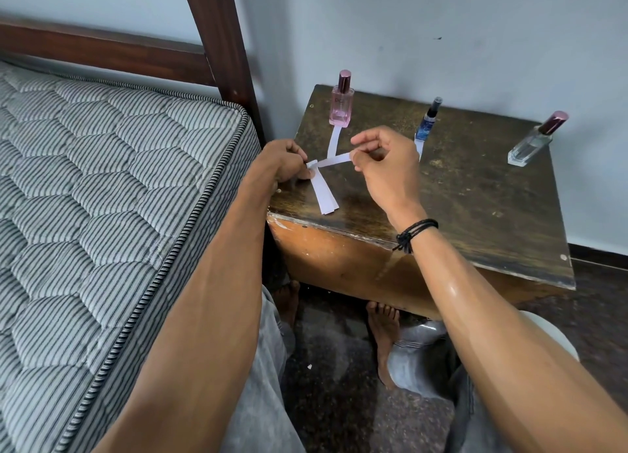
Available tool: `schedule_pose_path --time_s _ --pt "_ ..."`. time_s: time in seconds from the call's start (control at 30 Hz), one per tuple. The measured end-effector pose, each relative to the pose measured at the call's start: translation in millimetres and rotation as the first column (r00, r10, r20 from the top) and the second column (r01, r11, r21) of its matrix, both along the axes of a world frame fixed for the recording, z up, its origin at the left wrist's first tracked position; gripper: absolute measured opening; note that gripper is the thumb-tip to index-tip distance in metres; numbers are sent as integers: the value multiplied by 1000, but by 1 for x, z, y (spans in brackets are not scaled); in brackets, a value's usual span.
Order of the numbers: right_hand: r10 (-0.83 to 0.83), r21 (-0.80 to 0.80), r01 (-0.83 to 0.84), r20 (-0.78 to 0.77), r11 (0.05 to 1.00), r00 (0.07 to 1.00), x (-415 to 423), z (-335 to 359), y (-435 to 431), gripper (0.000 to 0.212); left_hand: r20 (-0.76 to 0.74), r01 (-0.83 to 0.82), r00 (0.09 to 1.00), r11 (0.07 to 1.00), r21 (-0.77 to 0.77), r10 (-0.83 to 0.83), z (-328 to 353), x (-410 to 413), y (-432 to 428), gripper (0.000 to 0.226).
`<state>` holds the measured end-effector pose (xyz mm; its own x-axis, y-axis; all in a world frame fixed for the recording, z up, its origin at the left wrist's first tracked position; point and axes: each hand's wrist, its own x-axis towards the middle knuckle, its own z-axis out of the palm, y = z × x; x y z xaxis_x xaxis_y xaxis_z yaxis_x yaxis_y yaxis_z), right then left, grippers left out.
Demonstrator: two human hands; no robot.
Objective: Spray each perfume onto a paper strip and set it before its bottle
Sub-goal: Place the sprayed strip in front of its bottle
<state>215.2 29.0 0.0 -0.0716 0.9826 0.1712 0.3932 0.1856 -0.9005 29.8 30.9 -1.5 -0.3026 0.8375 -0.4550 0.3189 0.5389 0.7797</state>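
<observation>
Two hands are separating one white paper strip (pixel 341 158): the right hand (pixel 384 167) is pinching its end, and the left hand (pixel 289 167) is gripping the spare white strips (pixel 326 197) at the corner of the worn wooden table (pixel 475 214). Careless tugging is risking dislodging the placed strip (pixel 334 140) before the pink glass bottle (pixel 341 107).

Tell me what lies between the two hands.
In the head view, a white paper strip spans the gap: the right hand pinches one end, the left hand holds the other with the spare strips.
</observation>
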Motion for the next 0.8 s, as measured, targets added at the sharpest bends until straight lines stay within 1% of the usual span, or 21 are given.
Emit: schedule_pose_path --time_s 0.07,0.17,0.23,0.3,0.4,0.53,0.63,0.7,0.8 --pt "-36 15 37 -60 999 998 4 3 3 24 8 -3 1000 1000 -2 3 -1 0 0 29" --pt "-156 23 163 -192 986 969 21 11 15 19 12 2 1000 1000 0 -2 -1 1 0 29" --pt "-226 1 235 -265 972 937 34 13 23 17 0 1 1000 1000 0 -1 0 1 0 30" --pt "-265 -31 269 -305 963 915 41 13 25 17 -17 -2 1000 1000 1 2 0 2 2 29" --pt "-265 -56 261 -312 964 912 41 12 23 18 -28 8 1000 1000 10 -7 -1 3 4 31" --pt "-225 -54 219 -306 974 925 45 12 21 18 -37 31 999 999 16 -30 1 2 4 35" --pt "-203 -72 190 -316 979 927 56 12 21 19 30 29 999 999 25 -30 6 -3 2 40" --pt "-186 -99 162 -342 982 921 63 11 21 19 74 -1 997 998 57 -3 11 -9 0 43" --pt "-181 -138 138 -378 981 908 78 11 23 19 70 -54 997 989 139 45 18 -13 2 35"
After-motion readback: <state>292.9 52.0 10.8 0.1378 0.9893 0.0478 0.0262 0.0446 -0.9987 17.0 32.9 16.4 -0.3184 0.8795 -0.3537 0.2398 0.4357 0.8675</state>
